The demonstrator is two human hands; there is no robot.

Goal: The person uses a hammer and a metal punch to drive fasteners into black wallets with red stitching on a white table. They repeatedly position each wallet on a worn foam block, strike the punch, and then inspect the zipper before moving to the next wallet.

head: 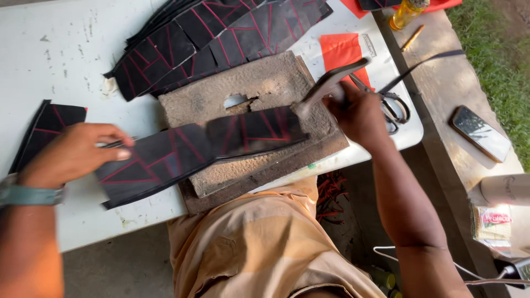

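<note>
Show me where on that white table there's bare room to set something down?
The white table is bare at its far left, beside the heap of black red-lined strips, and along the near edge. It is crowded around the worn grey block, both hands and the scissors.

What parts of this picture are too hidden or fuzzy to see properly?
All in the head view:
- Tool in the right hand: motion-blurred; its kind is unclear.
- Scissors: partly behind that hand.
- Left hand fingertips: blurred over the black strip.
- Yellow bottle: cut by the top edge.
- Hole in the worn board: what lies beneath is unseen.
</note>
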